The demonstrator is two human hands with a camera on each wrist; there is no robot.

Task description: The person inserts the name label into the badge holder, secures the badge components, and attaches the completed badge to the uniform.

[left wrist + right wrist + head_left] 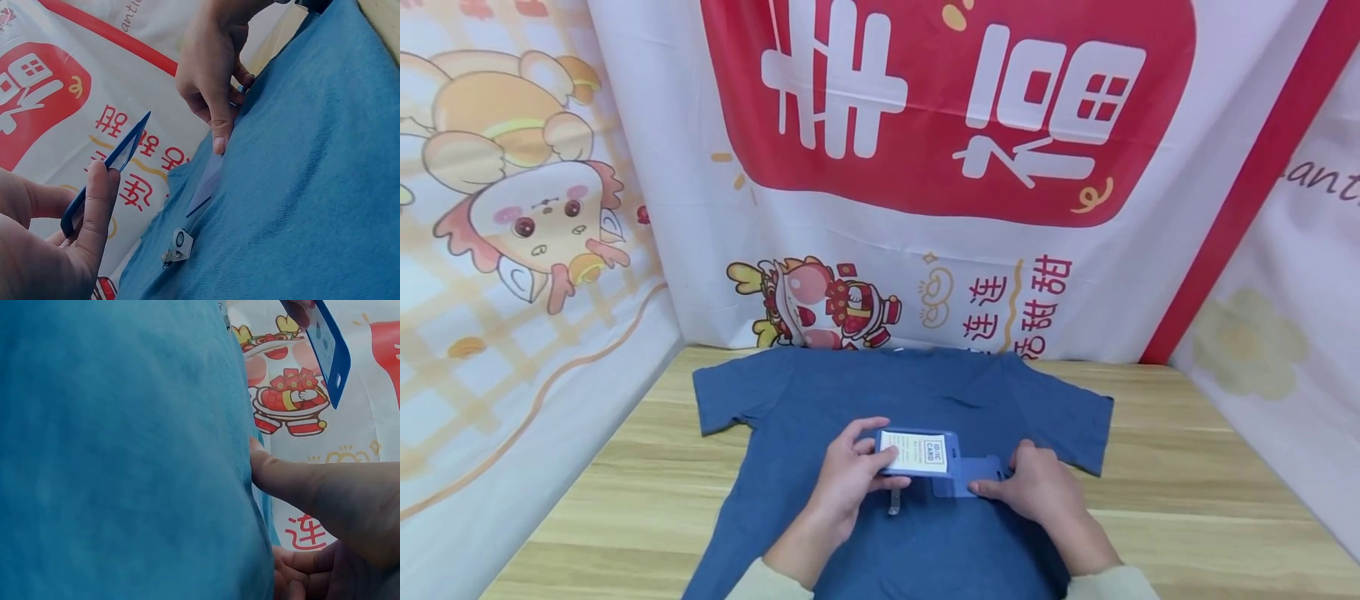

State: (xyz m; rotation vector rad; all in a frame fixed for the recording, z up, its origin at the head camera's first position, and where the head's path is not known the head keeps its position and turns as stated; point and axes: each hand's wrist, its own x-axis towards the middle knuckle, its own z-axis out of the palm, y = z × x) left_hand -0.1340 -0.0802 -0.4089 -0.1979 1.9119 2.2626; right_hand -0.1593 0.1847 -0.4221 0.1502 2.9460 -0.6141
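My left hand (841,475) holds a blue badge holder (953,443) with a white printed ID card (917,451) in it, thumb over the card's face. In the left wrist view the holder (132,145) is edge-on, raised above the shirt. My right hand (1043,485) pinches a thin translucent blue plastic cover (957,487) by its right end, the thumb on top. That cover lies low over the dark blue T-shirt (827,400), partly overlapped by the holder in the head view. On the shirt below the left hand sits a small metal clip (180,244).
The T-shirt lies spread on a wood-grain table (625,492), collar toward the back. A printed cloth (820,225) hangs behind the table's far edge, and more cloth hangs at the left (647,250) and right sides.
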